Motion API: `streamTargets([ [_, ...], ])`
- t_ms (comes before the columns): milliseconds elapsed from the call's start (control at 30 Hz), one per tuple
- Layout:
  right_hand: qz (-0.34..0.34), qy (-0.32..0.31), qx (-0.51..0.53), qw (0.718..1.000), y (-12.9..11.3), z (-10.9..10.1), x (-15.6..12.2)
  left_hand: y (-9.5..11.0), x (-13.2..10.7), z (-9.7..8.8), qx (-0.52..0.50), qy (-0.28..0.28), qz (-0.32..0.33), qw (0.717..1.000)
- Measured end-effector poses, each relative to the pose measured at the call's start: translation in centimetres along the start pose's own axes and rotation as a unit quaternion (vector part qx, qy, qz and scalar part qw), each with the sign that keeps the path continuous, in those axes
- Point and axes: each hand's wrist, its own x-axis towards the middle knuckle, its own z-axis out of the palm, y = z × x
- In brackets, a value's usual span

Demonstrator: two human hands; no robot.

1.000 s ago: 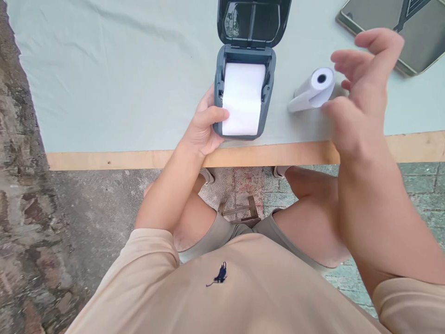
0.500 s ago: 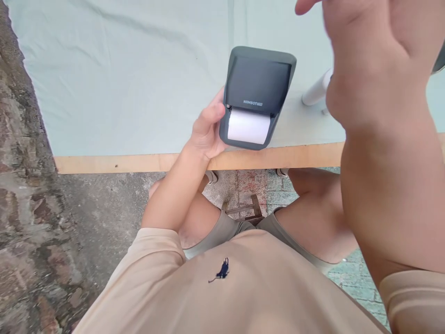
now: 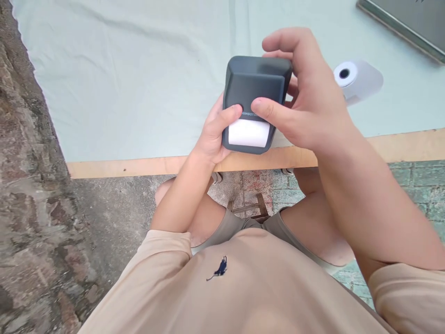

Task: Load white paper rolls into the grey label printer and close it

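In the head view, the writing I can read is on the lid [image 3: 267, 87] of the printer [image 3: 256, 72] just above the centre of the frame: pale capitals, "NIIMBOT", with my right thumb over the end of the word. The emblem [image 3: 218, 269] on my shirt [image 3: 257, 301], low in the frame, is a small dark figure with no lettering. A few dark marks show on the slab [image 3: 410, 28] in the upper right corner, too cropped to read.

The printer is dark grey, smooth and matt, with bevelled edges; its lid lies down over the body. White paper [image 3: 248, 133] shows flat and plain in the opening below it. My left hand [image 3: 216, 132] is wrapped round its left side, thumb at the lid's lower left, holding it firmly. My right hand [image 3: 309, 97] is half curled at its right side, thumb on the lid, forefinger reaching past the top corner; I cannot tell how hard it grips.

Right of that, a blurred white roll [image 3: 363, 81] shows a dark round core. Pale, creased cloth [image 3: 139, 88] spans the upper frame, edged by bare wood [image 3: 156, 165]. Rough stone [image 3: 31, 195] fills the left.
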Motion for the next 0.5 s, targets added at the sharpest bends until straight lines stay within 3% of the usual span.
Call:
streamTargets([
  [167,0.02,0.015,-0.021,0.999,-0.5,0.1,0.2,0.9,0.2,0.9,-0.034,-0.018,0.0,0.999],
  [333,-0.044,0.02,-0.084,0.995,-1.2,-1.3,0.2,0.6,0.6,0.8,-0.022,0.055,0.006,0.998],
  [500,-0.102,-0.097,-0.193,0.971,-1.3,-2.6,0.5,0.3,0.9,0.8,0.004,0.103,-0.002,0.995],
])
